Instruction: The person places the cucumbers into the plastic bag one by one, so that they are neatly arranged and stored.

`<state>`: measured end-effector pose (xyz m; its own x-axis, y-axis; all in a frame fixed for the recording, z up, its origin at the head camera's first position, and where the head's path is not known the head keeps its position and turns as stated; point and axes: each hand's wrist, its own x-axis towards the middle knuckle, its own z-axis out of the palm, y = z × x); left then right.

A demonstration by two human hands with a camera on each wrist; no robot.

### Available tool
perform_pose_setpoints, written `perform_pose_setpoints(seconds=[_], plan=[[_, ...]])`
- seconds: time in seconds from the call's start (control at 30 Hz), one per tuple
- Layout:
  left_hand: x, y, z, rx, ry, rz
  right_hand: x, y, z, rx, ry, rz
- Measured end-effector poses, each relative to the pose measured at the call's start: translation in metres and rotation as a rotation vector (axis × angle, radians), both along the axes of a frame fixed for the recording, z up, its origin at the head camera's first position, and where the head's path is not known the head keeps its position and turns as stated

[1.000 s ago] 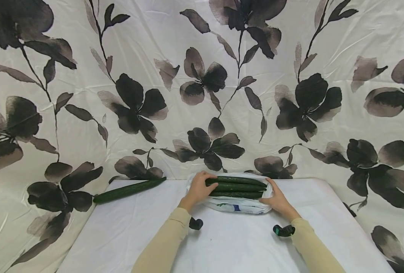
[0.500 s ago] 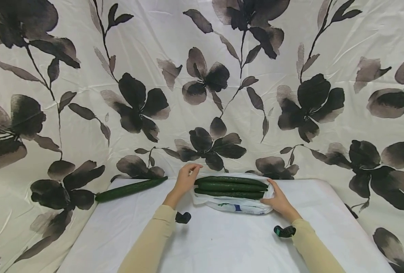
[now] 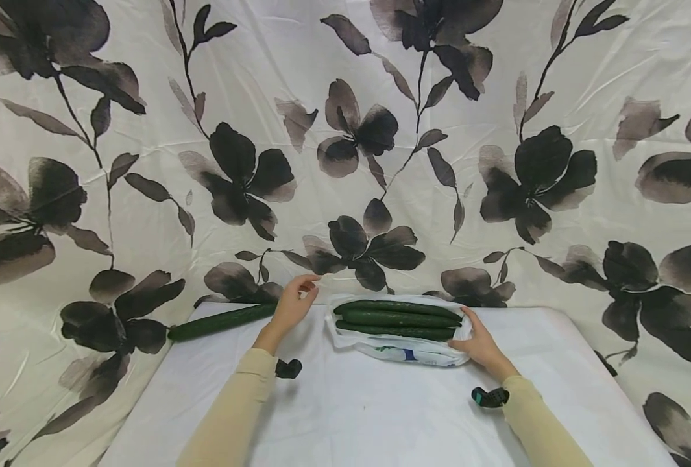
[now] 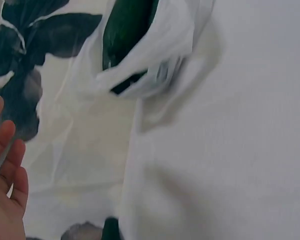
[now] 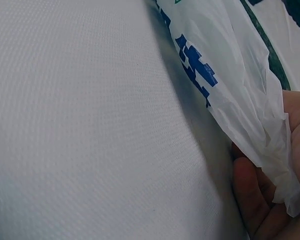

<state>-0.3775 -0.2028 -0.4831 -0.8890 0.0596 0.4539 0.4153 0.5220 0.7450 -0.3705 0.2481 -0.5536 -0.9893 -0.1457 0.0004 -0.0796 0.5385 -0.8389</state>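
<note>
A white plastic bag with blue and green print lies at the table's far edge, its mouth spread over several long green cucumbers side by side. At the bag's right end my right hand grips the plastic; in the right wrist view, its fingers curl round the gathered bag edge. My left hand is held apart from the bag on its left, loosely bent and holding nothing. One loose cucumber lies further left, its right end overlapped by the left hand. Its dark green tip shows in the left wrist view.
The table is covered with a white cloth. Behind it hangs a floral curtain that meets the far edge. The loose cucumber's left end reaches the table's left edge. Dark wrist devices sit at both sleeves.
My left hand has let go of the cucumbers in the bag and moved left toward the loose cucumber. My right hand has stayed at the bag's right end. The head view has shifted slightly.
</note>
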Motion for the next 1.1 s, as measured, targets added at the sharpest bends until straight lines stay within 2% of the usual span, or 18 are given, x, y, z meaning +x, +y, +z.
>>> perform_pose_setpoints(seconds=[0.33, 0.7, 0.87, 1.1], plan=[[0.005, -0.056, -0.002, -0.048, -0.047, 0.042, 0.0, 0.005, 0.001, 0.005, 0.004, 0.002], [0.023, -0.13, -0.002, -0.171, -0.106, 0.148, 0.003, 0.005, 0.004, 0.002, -0.015, -0.008], [0.033, -0.16, 0.0, -0.23, -0.156, 0.191, 0.003, 0.004, 0.002, 0.0, -0.024, -0.002], [0.041, -0.2, -0.001, -0.319, -0.232, 0.206, 0.001, 0.002, 0.001, 0.006, -0.028, 0.001]])
